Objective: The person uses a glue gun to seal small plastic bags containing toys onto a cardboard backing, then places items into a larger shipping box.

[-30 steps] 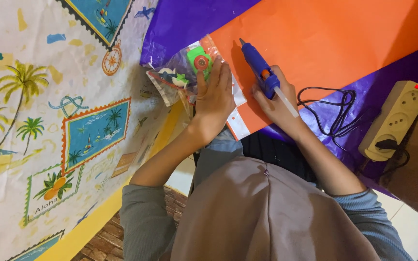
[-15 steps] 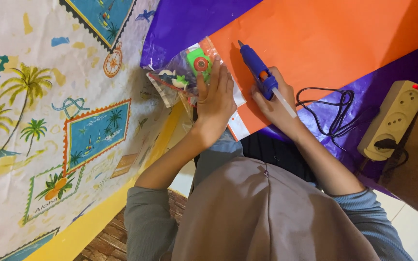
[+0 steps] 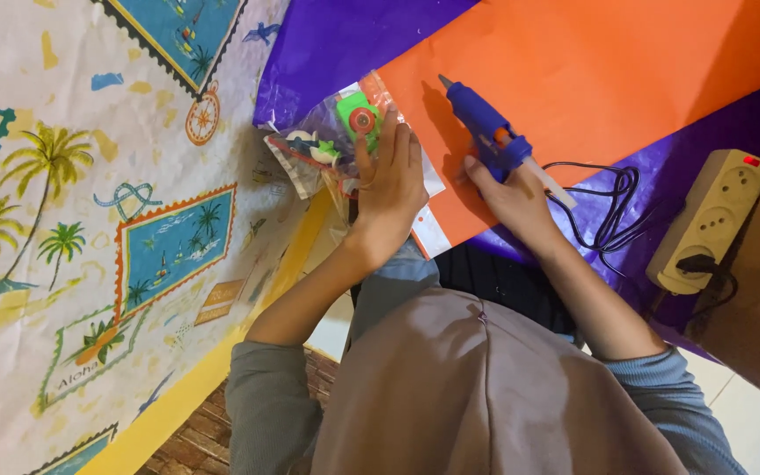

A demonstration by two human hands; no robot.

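Observation:
My left hand (image 3: pixel 390 180) lies flat, fingers together, on a clear plastic bag (image 3: pixel 332 145) of small colourful items, one green and round. The bag sits at the left edge of an orange paper sheet (image 3: pixel 609 79). My right hand (image 3: pixel 514 195) grips a blue glue gun (image 3: pixel 484 127) by its handle. The gun's nozzle points up and left and rests on or just above the orange sheet. A white glue stick pokes out of the back of the gun.
A purple sheet (image 3: pixel 345 40) lies under the orange one. The gun's black cord (image 3: pixel 613 207) runs to a beige power strip (image 3: pixel 705 220) at the right. A cloth printed with palm trees and stamps (image 3: pixel 90 193) covers the left side, with a yellow border (image 3: pixel 222 361).
Both hands stay almost where they were. The left hand keeps pressing on the bag and the right hand keeps the glue gun in place.

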